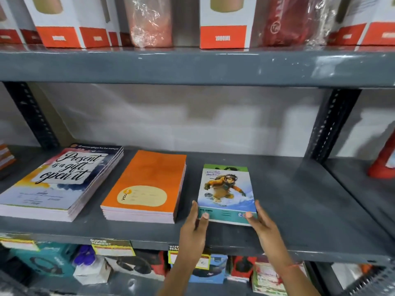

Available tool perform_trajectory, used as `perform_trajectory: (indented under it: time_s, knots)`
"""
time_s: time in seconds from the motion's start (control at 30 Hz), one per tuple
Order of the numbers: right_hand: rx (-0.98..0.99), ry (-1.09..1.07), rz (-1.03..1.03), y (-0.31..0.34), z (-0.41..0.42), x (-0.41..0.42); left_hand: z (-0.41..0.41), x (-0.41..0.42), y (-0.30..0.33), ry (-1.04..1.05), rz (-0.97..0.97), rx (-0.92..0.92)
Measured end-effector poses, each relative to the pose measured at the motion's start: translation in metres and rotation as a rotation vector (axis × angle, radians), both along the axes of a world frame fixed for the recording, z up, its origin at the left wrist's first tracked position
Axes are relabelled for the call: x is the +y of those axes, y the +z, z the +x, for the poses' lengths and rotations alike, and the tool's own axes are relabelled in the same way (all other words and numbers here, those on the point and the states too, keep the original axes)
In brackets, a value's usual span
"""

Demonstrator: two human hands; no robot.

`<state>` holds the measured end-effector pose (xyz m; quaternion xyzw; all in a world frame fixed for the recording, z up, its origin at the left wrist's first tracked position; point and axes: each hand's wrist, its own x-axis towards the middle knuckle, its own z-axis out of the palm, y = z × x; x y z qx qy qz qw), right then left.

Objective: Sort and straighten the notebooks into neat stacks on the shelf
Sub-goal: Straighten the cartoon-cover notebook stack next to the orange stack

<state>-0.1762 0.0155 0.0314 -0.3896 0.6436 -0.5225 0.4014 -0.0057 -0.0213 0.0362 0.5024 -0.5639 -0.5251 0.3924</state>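
Three lots of notebooks lie on the grey shelf point(299, 206). At the left is a stack topped by a "Present is a gift, open it" cover point(57, 180). An orange stack point(145, 186) sits in the middle. To its right lies a small notebook with a snowboarder cover point(226, 189). My left hand point(195, 227) grips this notebook's near left corner, thumb on top. My right hand point(261, 223) grips its near right corner the same way.
The upper shelf point(192, 67) holds white-and-orange boxes point(224, 28) and plastic-wrapped goods. Dark slotted uprights point(333, 124) stand at both sides. A red object point(382, 163) sits far right. Boxed goods and yellow price tags point(113, 247) fill the level below.
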Motion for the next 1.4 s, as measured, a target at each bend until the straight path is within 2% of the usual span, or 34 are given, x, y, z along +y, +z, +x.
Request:
perform_trajectory:
  time_s: [0.07, 0.17, 0.43, 0.83, 1.0, 1.27, 1.4]
  knots:
    - [-0.088, 0.109, 0.005, -0.001, -0.011, 0.004, 0.009, -0.007, -0.003, -0.059, 0.037, -0.001]
    - [-0.051, 0.199, 0.008, -0.005, -0.016, 0.006, 0.021, -0.013, 0.004, -0.202, 0.083, 0.026]
    - [-0.069, 0.189, -0.038, -0.007, -0.016, 0.008, 0.033, -0.023, 0.001, -0.255, 0.093, 0.000]
    - [-0.061, 0.090, -0.055, 0.000, -0.009, 0.007, 0.020, -0.026, -0.002, -0.044, 0.013, -0.017]
    - [-0.026, 0.057, -0.018, 0.003, -0.005, 0.007, 0.018, -0.026, -0.003, 0.016, 0.030, 0.015]
    - [-0.087, -0.005, 0.005, 0.012, 0.002, 0.004, 0.010, -0.028, -0.004, 0.121, 0.029, 0.037]
    - [-0.076, -0.031, 0.004, 0.014, 0.006, 0.005, 0.008, -0.029, -0.008, 0.157, 0.016, 0.004]
